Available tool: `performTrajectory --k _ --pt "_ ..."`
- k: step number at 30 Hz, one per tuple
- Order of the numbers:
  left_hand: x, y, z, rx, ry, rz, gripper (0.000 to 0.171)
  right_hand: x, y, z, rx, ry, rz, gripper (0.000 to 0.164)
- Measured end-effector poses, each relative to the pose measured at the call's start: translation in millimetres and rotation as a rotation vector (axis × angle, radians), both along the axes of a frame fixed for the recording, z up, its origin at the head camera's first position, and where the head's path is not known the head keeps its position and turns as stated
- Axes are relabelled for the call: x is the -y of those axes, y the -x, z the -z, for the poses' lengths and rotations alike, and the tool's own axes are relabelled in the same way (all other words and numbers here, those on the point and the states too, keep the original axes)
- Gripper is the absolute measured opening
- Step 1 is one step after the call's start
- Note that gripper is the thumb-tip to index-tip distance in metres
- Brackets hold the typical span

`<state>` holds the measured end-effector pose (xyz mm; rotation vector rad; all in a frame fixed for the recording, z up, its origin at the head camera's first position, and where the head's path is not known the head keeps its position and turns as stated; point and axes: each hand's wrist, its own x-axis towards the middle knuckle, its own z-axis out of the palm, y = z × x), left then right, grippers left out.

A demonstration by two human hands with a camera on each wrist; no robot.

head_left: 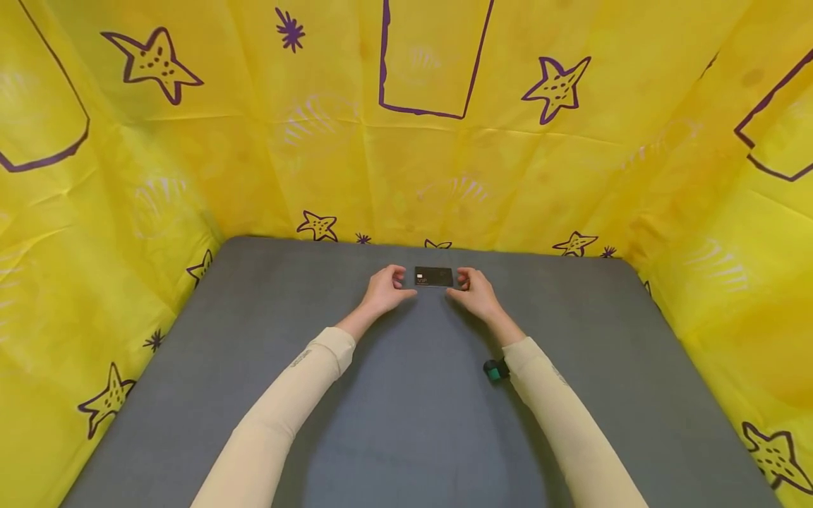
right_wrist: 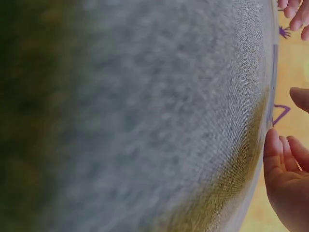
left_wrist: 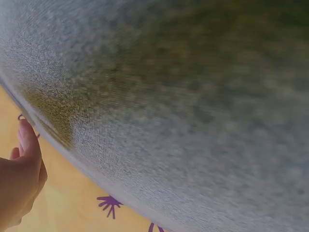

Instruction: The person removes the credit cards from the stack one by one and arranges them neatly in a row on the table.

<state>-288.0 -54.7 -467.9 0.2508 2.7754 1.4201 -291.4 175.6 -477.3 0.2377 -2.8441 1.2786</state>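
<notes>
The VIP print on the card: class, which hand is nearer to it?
Left. The left hand is just left of the VIP print; the right hand is farther off, at the card's right end.

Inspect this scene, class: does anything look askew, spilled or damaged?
Nothing stands out. The black card lies nearly straight on the grey table, between the left hand and the right hand; no spill or damage shows.

Creased yellow fabric curtain (head_left: 540,190), bearing a purple-outlined printed starfish (head_left: 154,65) at ten o'clock, borders the grey cloth-covered tabletop (head_left: 406,423) from eight round to four.
</notes>
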Motion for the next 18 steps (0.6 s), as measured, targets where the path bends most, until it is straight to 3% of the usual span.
performTrajectory --k 18 --pt "-15.7 23.3 7.4 0.04 0.039 -0.002 0.054 2.8 17.8 5.0 0.026 -0.068 -0.006 0.058"
